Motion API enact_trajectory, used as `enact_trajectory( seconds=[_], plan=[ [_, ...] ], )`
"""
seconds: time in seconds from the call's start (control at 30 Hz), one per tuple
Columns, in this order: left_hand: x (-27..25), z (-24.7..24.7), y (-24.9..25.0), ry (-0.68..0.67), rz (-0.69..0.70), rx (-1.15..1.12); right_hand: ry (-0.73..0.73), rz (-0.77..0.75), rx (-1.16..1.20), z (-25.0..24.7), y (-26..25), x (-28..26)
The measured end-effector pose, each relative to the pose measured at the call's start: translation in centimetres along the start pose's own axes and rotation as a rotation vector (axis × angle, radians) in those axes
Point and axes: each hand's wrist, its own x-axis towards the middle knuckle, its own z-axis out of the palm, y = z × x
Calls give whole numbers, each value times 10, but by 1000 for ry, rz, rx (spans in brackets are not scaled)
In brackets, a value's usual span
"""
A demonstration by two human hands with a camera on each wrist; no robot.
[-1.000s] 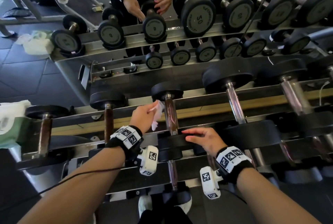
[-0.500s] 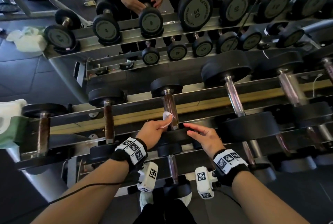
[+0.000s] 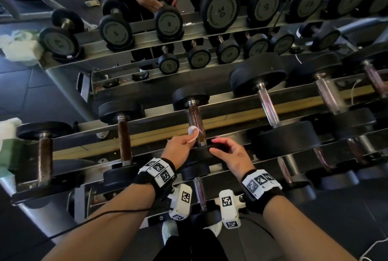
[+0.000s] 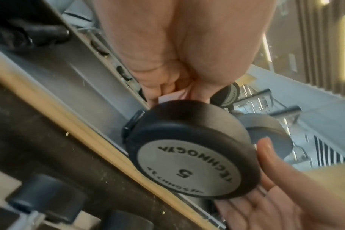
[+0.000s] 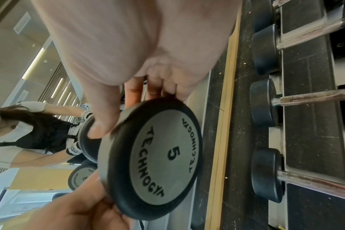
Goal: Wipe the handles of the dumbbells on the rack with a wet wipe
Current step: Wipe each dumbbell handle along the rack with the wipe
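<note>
A small black dumbbell marked 5 (image 3: 196, 122) lies across the rack's upper rails (image 3: 147, 141), and its brown handle runs away from me. My left hand (image 3: 181, 146) pinches a white wet wipe (image 3: 192, 132) against the left side of that handle, just above the near head. My right hand (image 3: 227, 152) curls over the near head (image 3: 202, 151). In the left wrist view the wipe (image 4: 168, 97) peeks out between my fingers behind the head (image 4: 187, 163). In the right wrist view my thumb and fingers (image 5: 100, 124) clamp the head's rim (image 5: 154, 155).
More dumbbells sit to either side, a brown-handled one on the left (image 3: 124, 139) and a chrome one on the right (image 3: 268, 105). A lower tier holds more (image 3: 199, 193). A mirror behind the rack repeats it (image 3: 218, 6). A green and white pack (image 3: 7, 134) lies at far left.
My left hand has slid the wipe down the handle toward the near head. The right hand has kept its hold on that head, with its fingers curling further round it.
</note>
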Motion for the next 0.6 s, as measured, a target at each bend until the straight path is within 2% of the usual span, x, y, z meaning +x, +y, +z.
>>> enact_trajectory(
  seconds=[0.17, 0.23, 0.3, 0.4, 0.43, 0.53, 0.6],
  plan=[
    [1, -15, 2, -94, -7, 262, 35, -4, -74, 1, -3, -1],
    [6, -20, 2, -148, -28, 277, 18, -6, -90, 0, -4, -3],
    [12, -26, -2, -65, -79, 142, 11, -8, -94, 0, -6, -4],
    [22, -34, -9, 179, -134, -100, 8, -7, -89, 0, -8, -5],
    [25, -34, -8, 192, -150, -193, 6, -8, -87, 1, -9, -5],
    [31, -21, -5, 79, -144, -457, -4, -7, -97, 0, -10, -5],
    [32, -11, -2, 12, -115, -518, -20, -7, -109, -3, -10, -4]
  ],
)
